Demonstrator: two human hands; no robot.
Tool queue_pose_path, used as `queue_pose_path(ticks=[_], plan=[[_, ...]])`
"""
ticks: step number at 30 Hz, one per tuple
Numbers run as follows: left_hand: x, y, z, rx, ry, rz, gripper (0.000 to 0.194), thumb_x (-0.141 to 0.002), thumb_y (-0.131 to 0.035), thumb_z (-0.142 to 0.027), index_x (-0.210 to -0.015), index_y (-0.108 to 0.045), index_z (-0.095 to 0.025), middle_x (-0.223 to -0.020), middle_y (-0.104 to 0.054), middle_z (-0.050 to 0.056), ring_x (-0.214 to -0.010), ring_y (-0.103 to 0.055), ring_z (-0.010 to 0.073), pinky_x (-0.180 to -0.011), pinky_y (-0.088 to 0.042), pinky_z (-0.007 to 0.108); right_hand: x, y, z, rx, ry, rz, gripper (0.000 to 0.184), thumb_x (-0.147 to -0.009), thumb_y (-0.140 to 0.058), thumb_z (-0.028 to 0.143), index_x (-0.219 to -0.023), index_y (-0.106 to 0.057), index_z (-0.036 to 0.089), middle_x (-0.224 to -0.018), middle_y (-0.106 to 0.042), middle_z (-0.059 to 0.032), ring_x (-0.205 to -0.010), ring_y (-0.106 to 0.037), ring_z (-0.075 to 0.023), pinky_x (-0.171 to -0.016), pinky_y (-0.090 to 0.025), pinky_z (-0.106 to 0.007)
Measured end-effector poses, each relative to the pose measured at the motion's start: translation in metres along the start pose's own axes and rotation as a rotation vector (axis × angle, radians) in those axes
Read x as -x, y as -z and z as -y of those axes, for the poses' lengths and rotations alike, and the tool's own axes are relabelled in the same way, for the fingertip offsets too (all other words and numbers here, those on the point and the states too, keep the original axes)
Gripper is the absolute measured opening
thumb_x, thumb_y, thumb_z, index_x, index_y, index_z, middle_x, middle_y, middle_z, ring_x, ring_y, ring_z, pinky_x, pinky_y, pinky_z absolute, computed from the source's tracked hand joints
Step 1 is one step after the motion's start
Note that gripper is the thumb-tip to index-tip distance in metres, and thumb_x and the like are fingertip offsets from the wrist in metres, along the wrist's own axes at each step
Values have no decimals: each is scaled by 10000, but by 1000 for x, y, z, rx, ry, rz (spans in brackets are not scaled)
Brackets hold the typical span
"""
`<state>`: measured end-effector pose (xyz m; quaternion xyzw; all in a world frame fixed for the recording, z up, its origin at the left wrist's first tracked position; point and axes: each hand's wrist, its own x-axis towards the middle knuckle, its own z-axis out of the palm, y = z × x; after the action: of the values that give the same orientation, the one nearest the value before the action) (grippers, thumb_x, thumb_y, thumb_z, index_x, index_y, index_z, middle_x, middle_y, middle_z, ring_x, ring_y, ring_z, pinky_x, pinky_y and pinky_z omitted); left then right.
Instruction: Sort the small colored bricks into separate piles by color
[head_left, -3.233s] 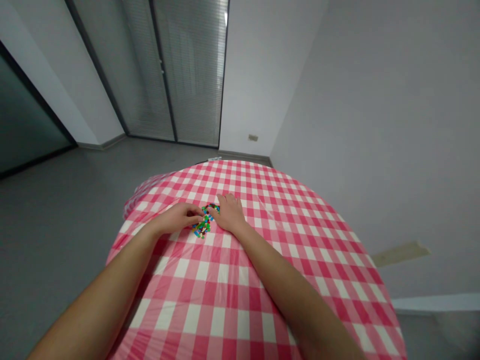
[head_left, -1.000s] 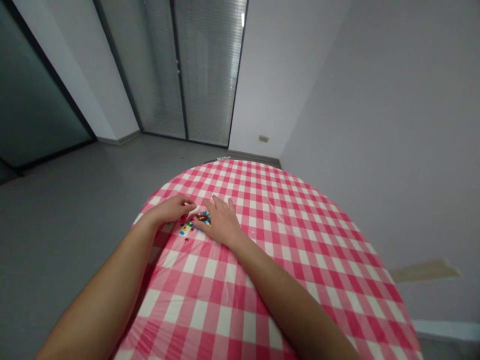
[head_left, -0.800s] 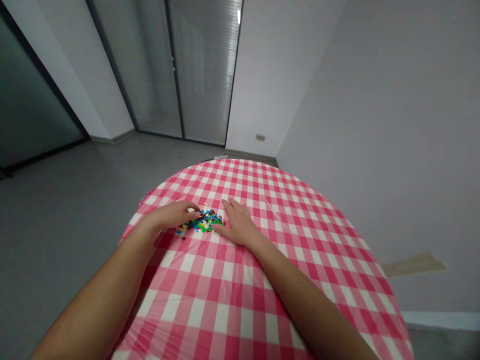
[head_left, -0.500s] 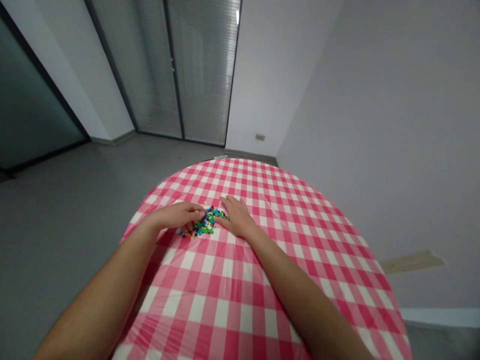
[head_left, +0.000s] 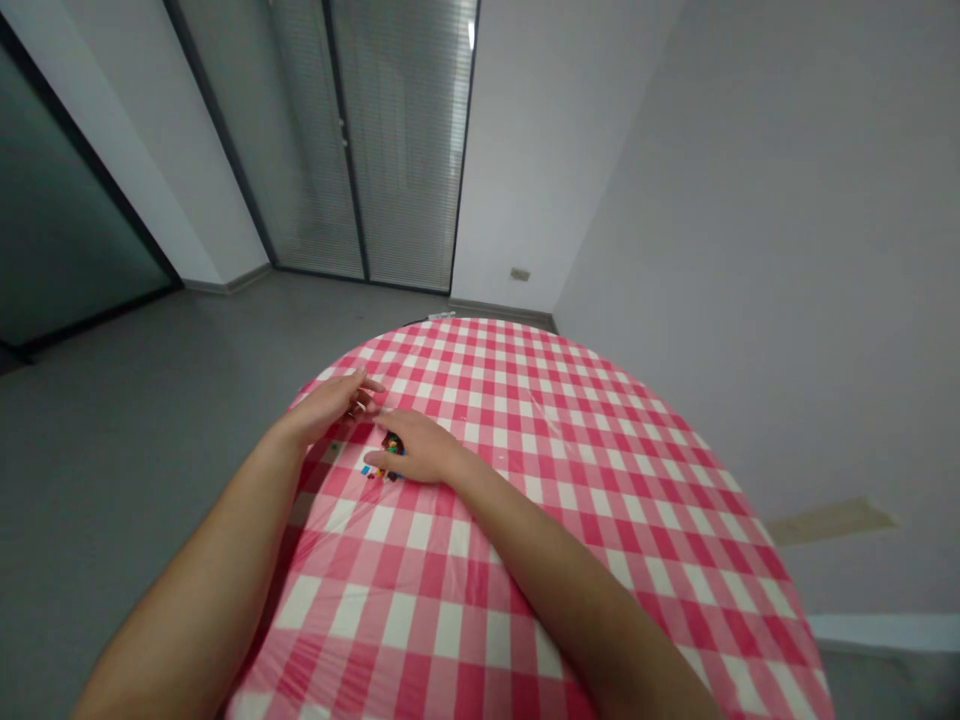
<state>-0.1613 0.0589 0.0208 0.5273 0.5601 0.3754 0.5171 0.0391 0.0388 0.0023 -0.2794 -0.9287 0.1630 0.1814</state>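
A small heap of tiny coloured building bricks point(head_left: 388, 448) lies on the pink and white checked tablecloth point(head_left: 525, 480), near its left side. My right hand point(head_left: 420, 452) rests over most of the heap with its fingers curled around it, so only a few bricks show at its left edge. My left hand point(head_left: 334, 402) lies just beyond, closer to the table's left edge, fingers stretched out flat on the cloth and apart from the bricks.
The round table's left edge drops off right beside my left hand. Grey floor point(head_left: 150, 400) lies beyond it. Glass doors with blinds point(head_left: 375, 150) stand at the back, and a plain wall point(head_left: 750, 250) is on the right.
My right hand slid left over the heap and covered most of it. My left hand drew back from the bricks toward the far left and opened flat.
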Motion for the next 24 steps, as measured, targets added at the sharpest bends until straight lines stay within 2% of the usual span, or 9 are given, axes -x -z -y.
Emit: queue_pose_path(ticks=[2,4,6,9,12,15,18,22,24], plan=[[1,0,0,11,4,4,627,-852,-444,-729,-984,-650,-152,-696,-624,30,-532,-539,147,-486,-392,245,5,-2,11,59,42,19,673,-869,-529,683,-1326,-567,190,-1292,-618,-123,-1158,-561,-267,-1001,-416,-404],[2,-1,0,6,-7,-26,651,-846,-428,-746,-971,-650,-147,-685,-612,29,-529,-540,150,-485,-390,247,6,-6,20,151,54,25,652,-837,-539,721,-1266,-622,238,-1237,-640,-103,-1160,-550,-287,-1040,-372,-465],[1,-2,0,-10,-25,-75,649,-836,-430,-745,-953,-647,-144,-666,-596,23,-512,-526,148,-482,-379,246,4,-11,25,228,38,13,509,-886,-530,655,-1176,-678,263,-1163,-666,-79,-1136,-555,-284,-1063,-330,-507],[-2,-2,-2,-82,-13,-129,592,-834,-432,-694,-921,-642,-147,-658,-598,27,-487,-503,147,-477,-365,253,0,-15,26,291,-32,-36,321,-979,-491,433,-1027,-729,224,-1037,-697,-67,-1056,-582,-254,-1087,-288,-516],[-2,-3,-5,-329,9,-116,471,-825,-436,-592,-833,-643,-169,-645,-619,45,-510,-520,177,-494,-373,275,2,-9,19,299,-99,-93,284,-982,-488,326,-939,-734,192,-964,-703,-70,-1012,-593,-233,-1115,-247,-504],[2,-8,-8,-633,-75,-35,345,-785,-463,-490,-673,-611,-198,-683,-651,62,-618,-570,212,-567,-399,290,16,7,5,250,-146,-170,278,-980,-503,369,-1000,-721,199,-1060,-694,-85,-1075,-579,-233,-1114,-256,-481],[5,-19,-11,-776,-109,64,314,-774,-447,-445,-640,-598,-203,-725,-674,67,-674,-587,226,-610,-400,295,36,20,-9,200,-221,-206,420,-930,-556,512,-1180,-665,192,-1233,-635,-132,-1186,-527,-277,-1083,-310,-480],[9,-37,-13,-793,-122,136,345,-782,-438,-461,-674,-633,-198,-743,-690,83,-681,-596,236,-621,-393,305,55,21,-16,167,-257,-89,983,-696,-687,733,-1422,-455,113,-1399,-491,-223,-1307,-418,-371,-1078,-328,-515],[9,-42,-13,-748,-136,159,370,-787,-446,-492,-711,-657,-197,-762,-701,89,-690,-606,242,-622,-401,309,56,16,-16,169,-254,-40,1067,-672,-666,777,-1448,-406,93,-1405,-474,-243,-1319,-400,-397,-1089,-303,-554]])
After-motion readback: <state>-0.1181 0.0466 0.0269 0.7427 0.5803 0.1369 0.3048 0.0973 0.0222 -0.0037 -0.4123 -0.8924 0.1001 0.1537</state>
